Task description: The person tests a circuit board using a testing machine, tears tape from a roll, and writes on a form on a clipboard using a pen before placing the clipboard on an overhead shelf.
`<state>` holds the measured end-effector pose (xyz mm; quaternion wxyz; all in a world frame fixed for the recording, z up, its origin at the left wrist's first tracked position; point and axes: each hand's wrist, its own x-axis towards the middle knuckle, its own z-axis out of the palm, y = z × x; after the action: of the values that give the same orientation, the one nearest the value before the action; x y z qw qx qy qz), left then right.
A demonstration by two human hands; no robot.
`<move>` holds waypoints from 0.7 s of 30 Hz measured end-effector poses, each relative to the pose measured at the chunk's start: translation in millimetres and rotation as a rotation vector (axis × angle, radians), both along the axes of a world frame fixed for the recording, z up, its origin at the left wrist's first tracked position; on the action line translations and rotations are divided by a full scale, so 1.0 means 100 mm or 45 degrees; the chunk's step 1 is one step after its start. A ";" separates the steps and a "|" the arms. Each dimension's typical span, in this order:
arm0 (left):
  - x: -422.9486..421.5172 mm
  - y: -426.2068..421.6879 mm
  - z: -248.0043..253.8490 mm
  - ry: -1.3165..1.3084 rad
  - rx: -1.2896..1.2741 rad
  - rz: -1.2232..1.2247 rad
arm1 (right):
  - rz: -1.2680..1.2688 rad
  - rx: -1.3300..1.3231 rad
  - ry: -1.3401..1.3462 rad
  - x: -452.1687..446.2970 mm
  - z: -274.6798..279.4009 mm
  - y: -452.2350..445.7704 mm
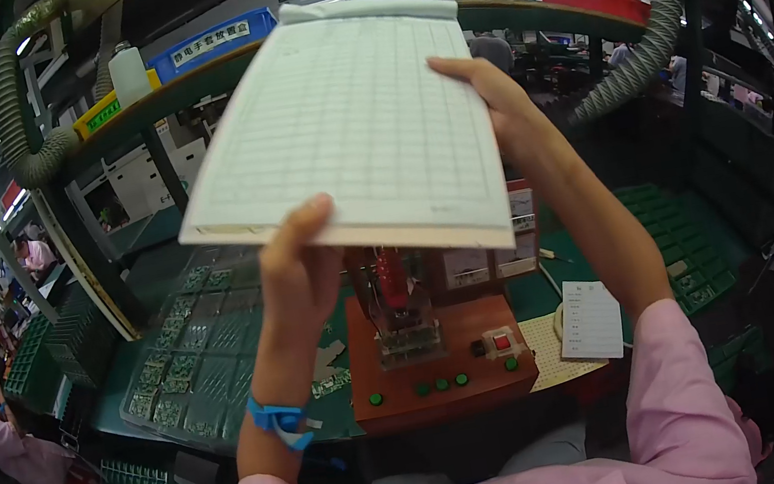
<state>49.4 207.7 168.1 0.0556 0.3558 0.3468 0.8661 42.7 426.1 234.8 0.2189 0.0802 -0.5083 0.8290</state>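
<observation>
A pad of white paper (349, 126) printed with a table grid is held up in front of me, tilted, its top edge rolled over. My left hand (301, 256) grips its lower edge with the thumb on top. On the right edge, my right hand (483, 97) pinches the pad, thumb over the sheet. The fingers beneath the pad are hidden. A blue band is round my left wrist. Below the pad stands a brown machine (436, 361) with green buttons and a red switch, its upper part partly covered by the pad.
A clear tray of circuit boards (176, 382) lies left of the machine. To its right are a small printed sheet (590, 321) and green trays (676, 247). A shelf overhead holds a white bottle (129, 75) and blue box (209, 45). Another person (17, 432) sits far left.
</observation>
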 end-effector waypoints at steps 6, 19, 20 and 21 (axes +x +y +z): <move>-0.74 -0.06 0.90 0.211 0.153 0.210 | 0.183 0.129 0.506 -0.31 0.70 -0.20; -2.75 -0.09 1.95 0.277 -0.131 0.463 | 0.482 0.324 0.382 -0.27 0.68 0.39; -2.83 -0.08 1.91 0.257 -0.192 0.494 | 0.448 0.350 0.343 -0.21 0.62 0.49; -2.88 -0.06 1.87 0.251 -0.250 0.511 | 0.460 0.380 0.285 -0.13 0.57 0.61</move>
<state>-238.3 201.4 355.3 -0.1173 0.3555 0.4970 0.7829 29.8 487.3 291.7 0.1079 0.2924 -0.5749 0.7565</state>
